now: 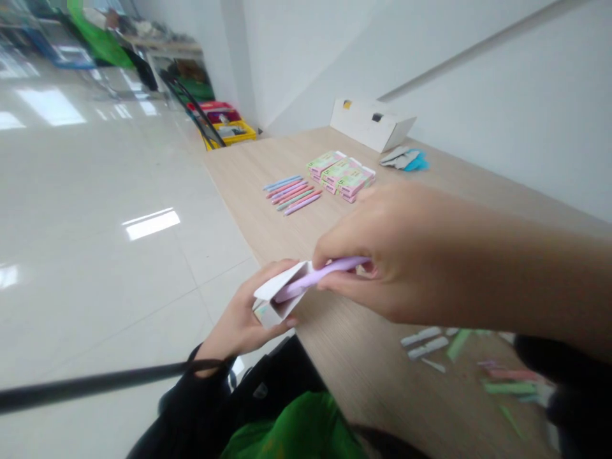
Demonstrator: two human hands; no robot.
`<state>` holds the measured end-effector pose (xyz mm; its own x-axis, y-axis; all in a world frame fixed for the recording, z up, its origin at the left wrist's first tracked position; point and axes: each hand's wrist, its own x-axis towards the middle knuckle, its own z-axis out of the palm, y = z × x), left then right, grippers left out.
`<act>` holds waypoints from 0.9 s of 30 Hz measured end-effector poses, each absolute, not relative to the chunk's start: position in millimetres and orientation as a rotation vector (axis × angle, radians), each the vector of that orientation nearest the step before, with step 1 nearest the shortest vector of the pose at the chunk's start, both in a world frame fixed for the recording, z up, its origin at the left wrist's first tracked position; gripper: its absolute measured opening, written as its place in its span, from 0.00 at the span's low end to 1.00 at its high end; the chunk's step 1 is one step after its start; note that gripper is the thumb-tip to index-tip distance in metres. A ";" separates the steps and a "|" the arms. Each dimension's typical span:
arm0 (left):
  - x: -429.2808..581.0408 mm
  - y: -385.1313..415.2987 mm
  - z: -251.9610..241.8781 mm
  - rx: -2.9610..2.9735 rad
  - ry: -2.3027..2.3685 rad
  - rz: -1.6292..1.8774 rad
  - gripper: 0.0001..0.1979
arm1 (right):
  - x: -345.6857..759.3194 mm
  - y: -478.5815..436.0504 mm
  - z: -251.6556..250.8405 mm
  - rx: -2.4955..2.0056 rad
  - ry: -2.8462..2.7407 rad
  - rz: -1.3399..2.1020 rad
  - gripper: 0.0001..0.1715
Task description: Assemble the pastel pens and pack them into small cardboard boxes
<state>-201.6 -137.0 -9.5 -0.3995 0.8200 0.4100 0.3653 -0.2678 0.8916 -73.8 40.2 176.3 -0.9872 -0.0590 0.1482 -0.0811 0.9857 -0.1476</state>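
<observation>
My left hand grips a small white carton with its end flap open, held at the near edge of the wooden table. My right hand is closed around a lilac pen, whose tip sits in the carton's open mouth. Further along the table lies a row of several pastel pens, and beside them a stack of pastel green and pink cartons.
A white cardboard box stands at the far end by the wall, with grey and blue pieces next to it. Loose blurred pens and strips lie at the near right. Glossy floor spreads left; a yellow crate sits beyond the table.
</observation>
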 end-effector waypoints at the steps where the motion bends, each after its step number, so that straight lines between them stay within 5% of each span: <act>1: -199.9 -137.0 -8.8 1.457 1.621 1.705 0.33 | -75.5 35.4 175.8 0.165 -3.035 0.203 0.06; 2: -198.5 -136.9 -8.6 1.456 1.624 1.696 0.33 | -76.1 32.1 176.1 0.213 -3.063 0.190 0.01; 6: -195.0 -136.4 -11.7 1.368 1.639 1.667 0.35 | -68.4 32.6 180.6 0.146 -2.963 0.371 0.20; 11: -195.7 -134.0 -18.9 1.260 1.544 1.698 0.36 | -63.3 43.6 177.7 0.105 -2.988 0.716 0.05; 16: -205.2 -138.6 -30.5 1.044 1.416 1.854 0.33 | -103.9 97.1 136.3 -0.028 -2.828 0.954 0.12; 20: -214.7 -147.2 -38.3 0.889 1.519 1.815 0.24 | -168.2 166.4 71.3 -0.203 -2.953 0.635 0.16; 23: -219.6 -151.3 -39.4 0.860 1.537 1.813 0.30 | -212.9 195.6 26.3 -0.174 -2.968 0.439 0.23; 27: -227.2 -156.9 -43.7 0.836 1.566 1.810 0.34 | -244.6 198.1 -4.6 -0.122 -3.009 0.354 0.20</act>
